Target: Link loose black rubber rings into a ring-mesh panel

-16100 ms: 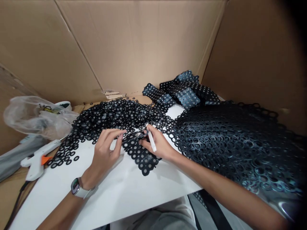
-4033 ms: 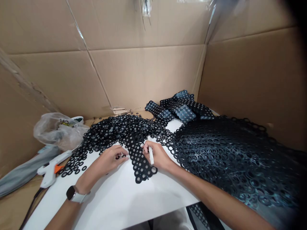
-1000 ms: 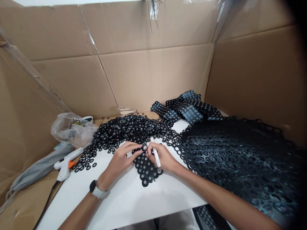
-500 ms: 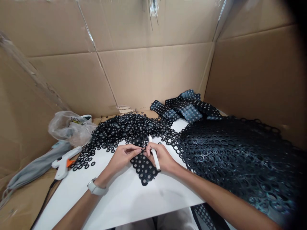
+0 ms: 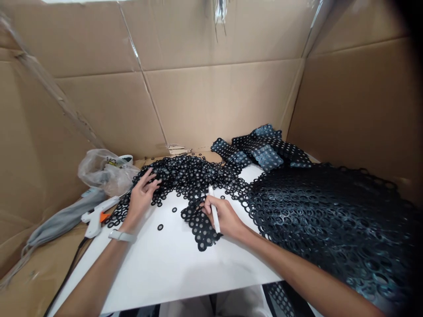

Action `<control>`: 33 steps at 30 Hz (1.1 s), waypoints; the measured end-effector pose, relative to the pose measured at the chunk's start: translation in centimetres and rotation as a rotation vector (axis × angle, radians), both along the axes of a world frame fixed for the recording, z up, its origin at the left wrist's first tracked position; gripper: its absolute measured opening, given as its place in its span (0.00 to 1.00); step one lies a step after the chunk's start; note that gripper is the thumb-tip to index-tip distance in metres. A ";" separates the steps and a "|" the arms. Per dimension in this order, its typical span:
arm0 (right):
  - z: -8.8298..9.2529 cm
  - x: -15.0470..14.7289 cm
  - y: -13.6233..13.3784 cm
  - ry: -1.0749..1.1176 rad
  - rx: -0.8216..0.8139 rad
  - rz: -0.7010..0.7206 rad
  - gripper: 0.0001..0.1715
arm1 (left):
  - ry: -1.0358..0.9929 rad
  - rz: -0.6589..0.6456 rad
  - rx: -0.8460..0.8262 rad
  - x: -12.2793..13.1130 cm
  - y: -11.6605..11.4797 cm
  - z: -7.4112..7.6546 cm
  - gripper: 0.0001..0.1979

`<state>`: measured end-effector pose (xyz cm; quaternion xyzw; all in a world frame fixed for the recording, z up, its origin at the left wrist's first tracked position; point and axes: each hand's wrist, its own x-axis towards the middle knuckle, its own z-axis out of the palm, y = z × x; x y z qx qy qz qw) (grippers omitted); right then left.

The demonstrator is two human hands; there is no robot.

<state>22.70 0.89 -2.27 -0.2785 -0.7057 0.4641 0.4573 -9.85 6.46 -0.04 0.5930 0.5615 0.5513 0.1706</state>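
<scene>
A heap of loose black rings (image 5: pixel 178 174) lies at the back of a white board (image 5: pixel 165 259). My left hand (image 5: pixel 140 198) reaches into the heap's left edge, fingers spread among the rings, with a watch on its wrist. My right hand (image 5: pixel 223 215) is closed round a white stick (image 5: pixel 213 213) and rests on a strip of joined black rings (image 5: pixel 200 226). That strip runs from the heap toward me.
A large sheet of joined rings (image 5: pixel 324 215) covers the right side. Folded ring pieces (image 5: pixel 264 149) lie at the back. A white glue gun (image 5: pixel 97 215), a plastic bag (image 5: pixel 102 171) and a grey folded umbrella (image 5: pixel 53 222) lie at left. Cardboard walls (image 5: pixel 211 97) enclose the space.
My left hand has left the strip and moved left and back into the loose ring heap. A few single rings now lie on the board. My right hand stays on the strip.
</scene>
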 end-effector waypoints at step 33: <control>-1.1 -1.6 0.5 0.147 -0.152 -0.084 0.30 | 0.361 -0.239 0.130 8.7 -5.0 -0.8 0.20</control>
